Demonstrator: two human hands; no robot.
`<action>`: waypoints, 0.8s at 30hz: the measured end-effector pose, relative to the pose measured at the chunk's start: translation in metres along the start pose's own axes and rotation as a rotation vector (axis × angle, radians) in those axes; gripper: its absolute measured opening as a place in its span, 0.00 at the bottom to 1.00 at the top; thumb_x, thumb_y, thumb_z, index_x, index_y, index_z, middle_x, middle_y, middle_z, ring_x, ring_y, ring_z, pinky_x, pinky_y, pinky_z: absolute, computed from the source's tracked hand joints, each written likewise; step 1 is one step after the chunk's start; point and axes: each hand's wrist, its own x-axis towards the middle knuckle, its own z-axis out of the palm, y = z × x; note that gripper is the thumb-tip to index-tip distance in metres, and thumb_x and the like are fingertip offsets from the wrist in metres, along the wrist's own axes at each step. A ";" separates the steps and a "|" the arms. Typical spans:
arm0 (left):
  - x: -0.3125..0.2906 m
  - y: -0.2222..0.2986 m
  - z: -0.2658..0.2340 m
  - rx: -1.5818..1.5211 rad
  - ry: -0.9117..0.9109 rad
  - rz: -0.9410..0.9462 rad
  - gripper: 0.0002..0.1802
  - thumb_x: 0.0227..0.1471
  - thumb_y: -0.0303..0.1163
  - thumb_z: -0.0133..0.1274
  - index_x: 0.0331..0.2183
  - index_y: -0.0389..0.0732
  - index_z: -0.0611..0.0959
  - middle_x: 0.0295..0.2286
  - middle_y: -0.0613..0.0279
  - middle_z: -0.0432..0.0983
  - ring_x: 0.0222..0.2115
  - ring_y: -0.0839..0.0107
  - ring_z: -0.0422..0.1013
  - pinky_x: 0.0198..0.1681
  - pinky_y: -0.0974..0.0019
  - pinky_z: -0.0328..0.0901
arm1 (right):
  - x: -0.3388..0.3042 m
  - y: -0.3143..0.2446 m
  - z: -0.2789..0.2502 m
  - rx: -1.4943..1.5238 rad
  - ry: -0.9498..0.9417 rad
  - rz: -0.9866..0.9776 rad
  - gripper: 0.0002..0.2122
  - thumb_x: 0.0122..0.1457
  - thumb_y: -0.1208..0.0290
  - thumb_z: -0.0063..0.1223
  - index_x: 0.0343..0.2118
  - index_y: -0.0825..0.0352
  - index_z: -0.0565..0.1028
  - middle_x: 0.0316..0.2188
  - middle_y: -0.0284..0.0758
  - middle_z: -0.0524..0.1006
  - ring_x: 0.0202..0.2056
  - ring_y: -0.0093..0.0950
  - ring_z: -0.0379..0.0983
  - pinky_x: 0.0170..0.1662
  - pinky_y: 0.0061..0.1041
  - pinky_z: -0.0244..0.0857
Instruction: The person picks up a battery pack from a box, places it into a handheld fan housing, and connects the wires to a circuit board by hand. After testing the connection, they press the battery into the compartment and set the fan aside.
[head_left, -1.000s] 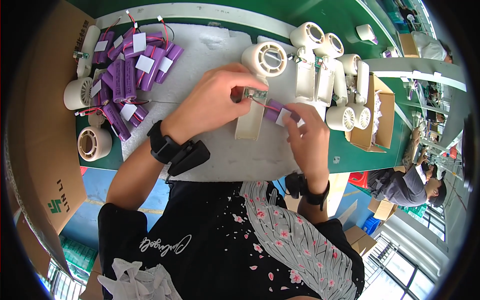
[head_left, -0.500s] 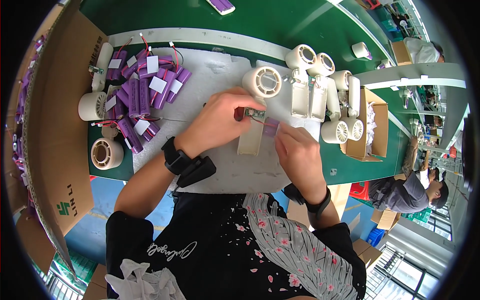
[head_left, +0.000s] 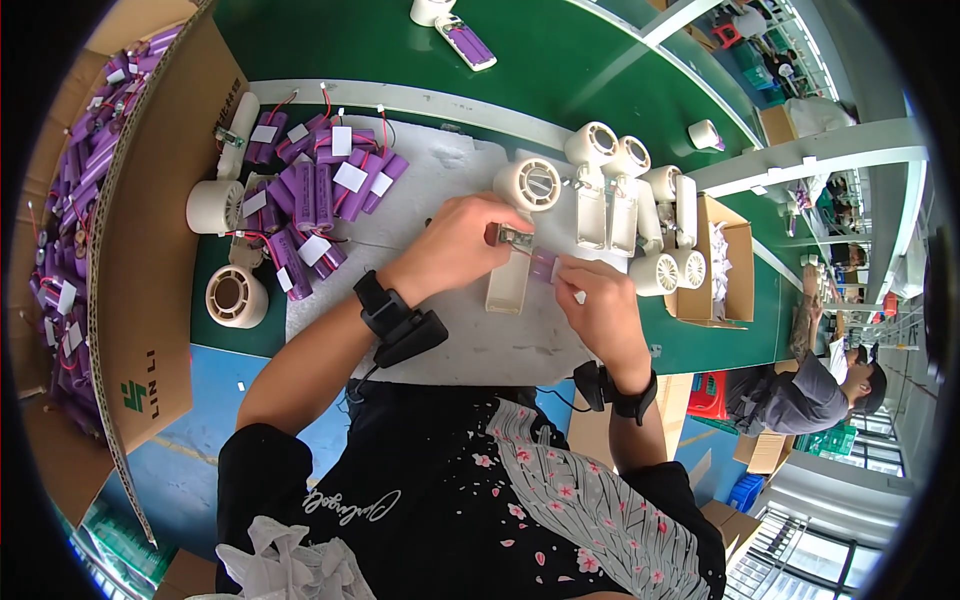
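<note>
Posture: left hand (head_left: pixel 455 248) and right hand (head_left: pixel 606 305) converge over white casing (head_left: pixel 506 292), on pale foam sheet (head_left: pixel 450 352) covering part of green tabletop (head_left: pixel 340 50).
Left forearm angles inward, thumb and fingers clamped on small circuit board (head_left: pixel 517 238) at casing's neck. Right forearm stands steeper, fingers pinched on purple battery (head_left: pixel 541 266), just beside casing's right edge. White labels (head_left: pixel 350 177) on piled purple batteries (head_left: pixel 305 195) at left: any print too small to read. Carton (head_left: pixel 170 250) at left bears dark lettering and green emblem; black shirt (head_left: pixel 430 470) carries white script.
</note>
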 end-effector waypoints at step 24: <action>0.002 -0.005 -0.009 -0.046 -0.152 -0.143 0.20 0.44 0.20 0.54 0.42 0.40 0.84 0.33 0.65 0.78 0.30 0.79 0.71 0.38 0.73 0.67 | -0.005 0.017 0.014 0.173 0.013 -0.016 0.06 0.49 0.85 0.53 0.31 0.73 0.70 0.37 0.42 0.73 0.30 0.37 0.72 0.35 0.28 0.68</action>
